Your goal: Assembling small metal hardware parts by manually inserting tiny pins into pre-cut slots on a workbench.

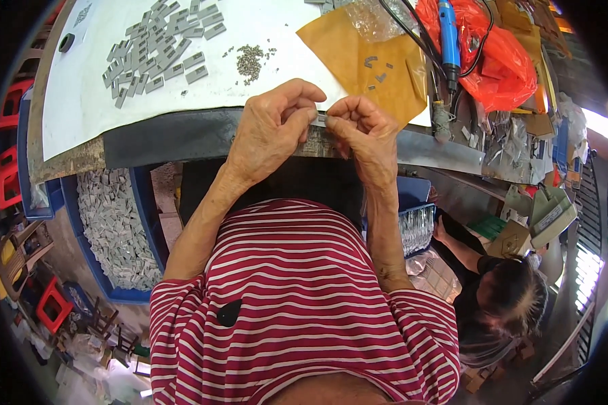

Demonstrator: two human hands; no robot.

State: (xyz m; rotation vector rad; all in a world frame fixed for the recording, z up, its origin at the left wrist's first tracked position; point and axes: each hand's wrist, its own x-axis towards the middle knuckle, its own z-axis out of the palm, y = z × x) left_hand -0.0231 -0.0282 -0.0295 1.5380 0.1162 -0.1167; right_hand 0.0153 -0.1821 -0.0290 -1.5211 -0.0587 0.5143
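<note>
Both my hands meet over the front edge of the bench. My left hand (pixel 269 129) pinches one end of a small grey piece (pixel 320 120) between thumb and forefinger. My right hand (pixel 370 135) closes on its other end, with the fingertips close together. Fingers cover most of the piece, so its exact kind is hard to make out. Beyond my left hand, a heap of tiny brownish metal parts, perhaps screws (pixel 250 64), lies on a white sheet (pixel 88 94). Many grey rectangular pieces (pixel 157 59) are spread on the sheet to the left of that heap.
Brown paper (pixel 334 44) bears a few small dark parts (pixel 380 77). A blue electric screwdriver (pixel 448 40) hangs by a red plastic bag (pixel 503 74). Below left stands a blue bin (pixel 81 236) full of small pieces. Another person (pixel 507 297) is low at right.
</note>
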